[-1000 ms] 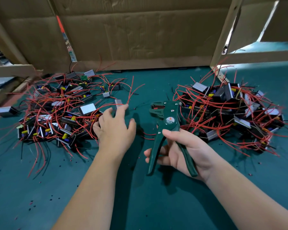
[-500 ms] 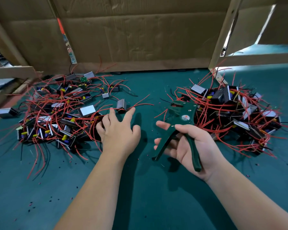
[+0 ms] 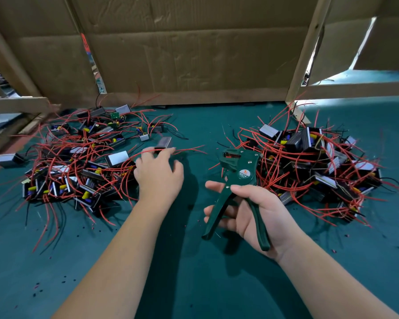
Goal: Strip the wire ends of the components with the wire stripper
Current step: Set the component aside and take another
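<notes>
On green mat walled by cardboard, right grip clasps the wire stripper, left grip unclear

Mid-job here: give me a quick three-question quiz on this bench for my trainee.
1. Which hand grips the dark green hand-held wire stripper? A left, B right, C neither.
2. True or false: the stripper's two handles are squeezed fully together.
3. Fill in: the left hand pinches a thin ___ wire at the edge of the left pile of small grey box components.
Key: 1 B, the right hand. 2 False, they are spread. 3 red.
</notes>
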Tool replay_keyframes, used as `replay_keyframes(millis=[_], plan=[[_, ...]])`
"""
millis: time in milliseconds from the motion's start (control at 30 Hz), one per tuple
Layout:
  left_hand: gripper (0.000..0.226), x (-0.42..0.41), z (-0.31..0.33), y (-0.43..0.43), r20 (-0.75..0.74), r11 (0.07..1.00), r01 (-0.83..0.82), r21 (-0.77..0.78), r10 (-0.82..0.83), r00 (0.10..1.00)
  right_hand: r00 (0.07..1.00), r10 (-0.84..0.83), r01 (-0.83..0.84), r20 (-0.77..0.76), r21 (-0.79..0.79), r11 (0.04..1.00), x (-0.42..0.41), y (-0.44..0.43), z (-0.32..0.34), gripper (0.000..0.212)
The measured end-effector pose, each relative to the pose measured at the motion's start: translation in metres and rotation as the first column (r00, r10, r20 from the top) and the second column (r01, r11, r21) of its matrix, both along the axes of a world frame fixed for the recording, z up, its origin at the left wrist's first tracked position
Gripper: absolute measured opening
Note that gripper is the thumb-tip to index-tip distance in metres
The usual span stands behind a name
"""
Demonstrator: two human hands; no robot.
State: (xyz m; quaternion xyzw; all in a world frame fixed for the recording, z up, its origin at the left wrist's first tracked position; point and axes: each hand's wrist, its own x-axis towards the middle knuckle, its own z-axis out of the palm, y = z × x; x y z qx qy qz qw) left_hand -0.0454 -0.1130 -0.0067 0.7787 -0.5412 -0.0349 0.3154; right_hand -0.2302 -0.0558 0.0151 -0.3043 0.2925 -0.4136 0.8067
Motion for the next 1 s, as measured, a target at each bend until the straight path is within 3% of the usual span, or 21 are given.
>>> replay_keyframes(millis=[67, 100, 167, 200, 267, 300, 400, 500, 600, 700, 833, 900, 1000], plan=[[0.023, -0.001, 0.004, 0.009, -0.293, 0.969, 0.099, -0.225, -0.164, 0.942, 1.000, -0.005, 0.005, 0.019, 0.003, 1.000, 0.000, -0.001, 0.001, 0.068], [0.020, -0.003, 0.007, 0.014, -0.477, 0.950, 0.115, -0.289, -0.247, 0.844, 0.999, -0.004, 0.004, 0.034, 0.006, 1.000, 0.000, -0.001, 0.001, 0.062], [0.022, -0.008, 0.012, 0.023, -0.790, 0.935, 0.077, -0.346, -0.335, 0.514, 0.996, -0.006, 0.003, 0.089, 0.026, 1.000, -0.001, -0.001, 0.002, 0.050], [0.021, -0.010, 0.014, 0.027, -0.875, 0.937, 0.041, -0.347, -0.339, 0.347, 0.992, -0.008, 0.004, 0.124, 0.035, 0.999, -0.002, -0.001, 0.003, 0.050], [0.016, -0.013, 0.016, 0.032, -0.937, 0.940, -0.022, -0.341, -0.338, 0.087, 0.986, -0.018, 0.013, 0.166, 0.029, 0.999, -0.004, -0.001, 0.002, 0.055], [0.013, -0.015, 0.015, 0.035, -0.940, 0.939, -0.043, -0.341, -0.341, 0.000, 0.985, -0.025, 0.022, 0.172, 0.019, 1.000, -0.004, -0.001, 0.002, 0.055], [0.014, -0.017, 0.015, 0.039, -0.939, 0.947, -0.066, -0.314, -0.320, -0.121, 0.982, -0.054, 0.054, 0.182, 0.002, 0.999, -0.007, -0.001, 0.003, 0.051], [0.026, -0.012, 0.017, 0.039, -0.942, 0.945, -0.036, -0.325, -0.327, -0.069, 0.979, -0.094, 0.096, 0.180, -0.001, 0.995, -0.010, -0.002, 0.005, 0.049], [0.026, -0.006, 0.015, 0.042, -0.918, 0.927, 0.084, -0.366, -0.374, 0.133, 0.976, -0.115, 0.116, 0.186, 0.007, 0.993, -0.014, -0.003, 0.007, 0.051], [0.017, -0.008, 0.016, 0.048, -0.875, 0.910, 0.291, -0.297, -0.381, 0.299, 0.971, -0.064, 0.068, 0.229, -0.010, 0.998, -0.016, -0.002, 0.009, 0.055], [0.005, -0.019, 0.015, 0.055, -0.836, 0.812, 0.547, -0.202, -0.434, 0.336, 0.965, 0.039, -0.016, 0.259, -0.093, 0.996, -0.016, -0.001, 0.012, 0.064], [0.008, -0.023, 0.013, 0.057, -0.823, 0.767, 0.615, -0.184, -0.462, 0.330, 0.966, 0.050, -0.027, 0.252, -0.094, 0.995, -0.016, -0.001, 0.012, 0.065], [0.019, -0.027, 0.009, 0.058, -0.749, 0.742, 0.655, -0.142, -0.513, 0.420, 0.966, 0.052, -0.031, 0.252, -0.089, 0.996, -0.017, -0.001, 0.013, 0.071]])
